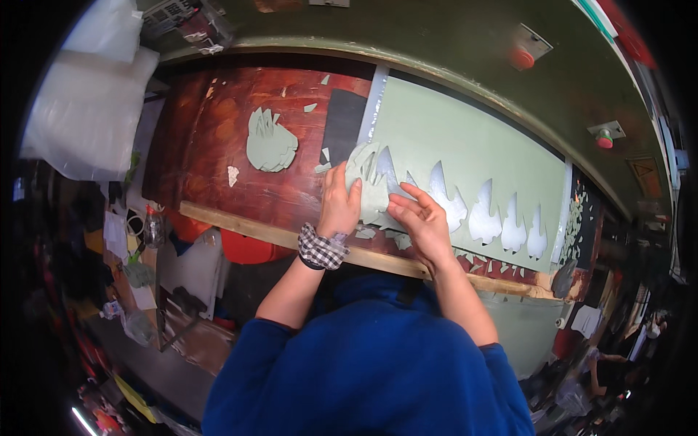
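Observation:
My left hand (340,203) grips the left edge of several pale green cut-out pieces (372,192) stacked together, thumb near the top, fingers along the side. Each piece has a rounded body and pointed tips. At the right edge of that stack is my right hand (424,224), fingers apart and thumb near the pieces. Both hands are over the left end of a pale green sheet (472,131). Along the sheet's near side runs a row of cut openings (483,216) of a similar shape, showing a silvery surface beneath.
Another pile of cut-outs (271,145) lies on the reddish-brown table (211,152) to the left, with scraps around. A wooden strip (269,231) edges the table's near side. Beyond is a green machine beam (436,43) with a red button (520,58). Plastic wrap (87,109) hangs left.

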Motion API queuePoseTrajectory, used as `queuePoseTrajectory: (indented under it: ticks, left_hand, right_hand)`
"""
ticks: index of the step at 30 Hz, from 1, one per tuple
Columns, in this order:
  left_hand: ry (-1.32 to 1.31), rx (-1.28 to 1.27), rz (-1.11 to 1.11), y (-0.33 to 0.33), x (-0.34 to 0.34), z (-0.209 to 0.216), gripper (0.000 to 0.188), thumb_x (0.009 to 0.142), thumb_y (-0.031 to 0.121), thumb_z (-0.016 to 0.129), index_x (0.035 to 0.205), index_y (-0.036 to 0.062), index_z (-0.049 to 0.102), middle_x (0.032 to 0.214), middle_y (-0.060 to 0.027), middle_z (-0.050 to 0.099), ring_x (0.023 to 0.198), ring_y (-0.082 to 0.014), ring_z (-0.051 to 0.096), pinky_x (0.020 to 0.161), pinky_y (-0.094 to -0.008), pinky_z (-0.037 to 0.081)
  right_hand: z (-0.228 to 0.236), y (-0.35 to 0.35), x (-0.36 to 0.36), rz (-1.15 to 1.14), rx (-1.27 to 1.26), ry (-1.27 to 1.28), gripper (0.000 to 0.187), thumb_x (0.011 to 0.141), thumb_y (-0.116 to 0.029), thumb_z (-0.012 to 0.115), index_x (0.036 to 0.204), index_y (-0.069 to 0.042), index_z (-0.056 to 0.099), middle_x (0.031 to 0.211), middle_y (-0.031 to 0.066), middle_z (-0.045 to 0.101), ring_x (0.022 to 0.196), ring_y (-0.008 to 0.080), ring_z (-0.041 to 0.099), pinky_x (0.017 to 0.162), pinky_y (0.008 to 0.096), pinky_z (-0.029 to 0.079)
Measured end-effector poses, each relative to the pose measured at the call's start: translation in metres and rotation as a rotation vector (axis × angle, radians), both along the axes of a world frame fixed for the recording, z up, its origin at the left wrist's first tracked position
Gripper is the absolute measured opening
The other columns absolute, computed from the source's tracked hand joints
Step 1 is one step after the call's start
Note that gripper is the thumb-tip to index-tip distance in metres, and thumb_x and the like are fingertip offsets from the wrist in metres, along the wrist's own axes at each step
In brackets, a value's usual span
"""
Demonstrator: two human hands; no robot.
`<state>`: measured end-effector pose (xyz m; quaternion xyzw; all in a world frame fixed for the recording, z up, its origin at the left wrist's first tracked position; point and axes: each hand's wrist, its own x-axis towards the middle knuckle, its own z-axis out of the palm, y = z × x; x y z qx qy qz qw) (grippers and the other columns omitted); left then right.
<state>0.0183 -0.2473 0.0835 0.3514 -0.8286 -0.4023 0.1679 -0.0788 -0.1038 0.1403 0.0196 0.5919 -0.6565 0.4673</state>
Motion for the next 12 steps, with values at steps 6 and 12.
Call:
queuePoseTrajectory:
  ticks: [6, 12]
  left_hand:
    - [0.167, 0.188, 0.06, 0.007, 0.007, 0.021, 0.039, 0.09, 0.008, 0.061, 0.125, -0.0039, 0.048, 0.118, -0.0204, 0.056, 0.11, -0.0301, 0.056, 0.094, -0.0372, 0.044]
    - [0.466, 0.262, 0.425, -0.063, 0.024, 0.021, 0.044, 0.09, 0.01, 0.062, 0.131, 0.0024, 0.048, 0.126, -0.0143, 0.055, 0.117, -0.0324, 0.053, 0.104, -0.0332, 0.038]
  right_hand:
    - [-0.005, 0.006, 0.005, -0.035, -0.136, -0.054, 0.045, 0.089, 0.0, 0.06, 0.132, 0.006, 0.047, 0.124, 0.0213, 0.057, 0.112, 0.0268, 0.059, 0.096, 0.0356, 0.05]
    - [-0.004, 0.034, -0.01, -0.012, -0.043, 0.126, 0.048, 0.089, -0.01, 0.064, 0.132, 0.004, 0.048, 0.126, 0.0213, 0.056, 0.115, 0.0274, 0.058, 0.099, 0.0386, 0.049]
